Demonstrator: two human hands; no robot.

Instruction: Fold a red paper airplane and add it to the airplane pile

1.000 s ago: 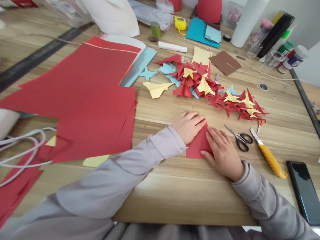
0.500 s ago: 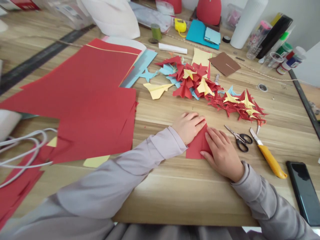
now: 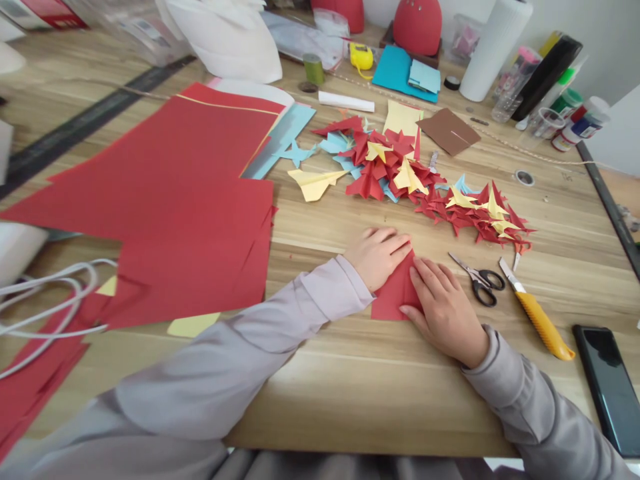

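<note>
A small red sheet of paper (image 3: 395, 297) lies on the wooden table between my hands, its upper part narrowed to a point. My left hand (image 3: 379, 257) rests flat over its upper left side, fingers stretched toward the tip. Along the right edge, my right hand (image 3: 445, 307) presses down with its fingers extended and thumb on the paper. Both palms cover part of the sheet, so its full outline is hidden. Just right of my right hand are black-handled scissors (image 3: 483, 280) and a yellow-handled utility knife (image 3: 537, 313) with its blade out.
Folded paper planes (image 3: 370, 177) in red, yellow and blue are heaped behind my hands. Large red sheets (image 3: 195, 247) spread across the left. A phone (image 3: 607, 387) lies at right, a white cable (image 3: 45, 307) at far left. Bottles (image 3: 583, 123) stand at the back right.
Both hands keep almost the same place on the red paper. The whole view has shifted very slightly; nothing was picked up or let go.
</note>
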